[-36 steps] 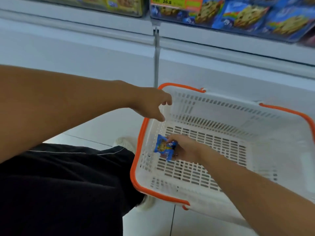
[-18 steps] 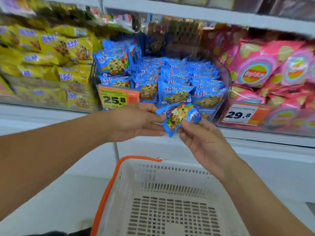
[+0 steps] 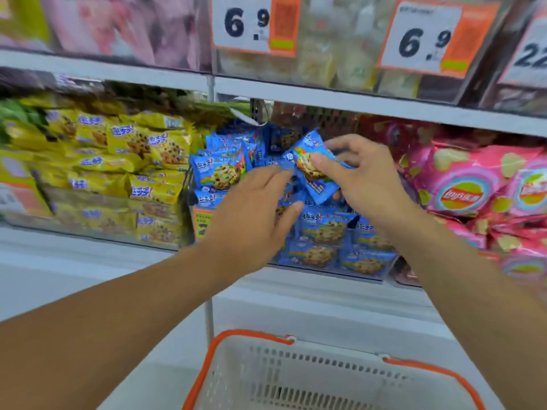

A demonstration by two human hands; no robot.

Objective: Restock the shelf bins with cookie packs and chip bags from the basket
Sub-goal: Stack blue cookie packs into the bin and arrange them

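A: Fingers (image 3: 321, 162) of right hand (image 3: 365, 184) pinch one blue cookie pack (image 3: 310, 164), thumb on front, other fingers behind. Pack is tilted, just above the pile in the blue cookie bin (image 3: 340, 232).

B: And left hand (image 3: 251, 214)?

A: Fingers nearly straight and relaxed, holding nothing. Fingertips reach toward the pack's left edge, over the pile. If they touch it or not, I cannot tell, there is blur.

B: So pack is not placed yet?

A: Not yet, I think. It is in the hand, not lying on the others. Next: put it down on the pile, let go.

B: How much is left in the basket (image 3: 296, 343)?

A: Only the back part of the white basket w/ orange rim shows, low in view. That part has no packs, floor of it looks bare. Front part is out of frame, so cannot say for sure.

B: Other bins?

A: Yellow cookie packs (image 3: 133, 161) at left look full, pink chip bags (image 3: 461, 184) at right also piled high. Blue bin is well filled too.

B: So near the end?

A: Probably yes, this may be one of the last items, but it's a guess only.
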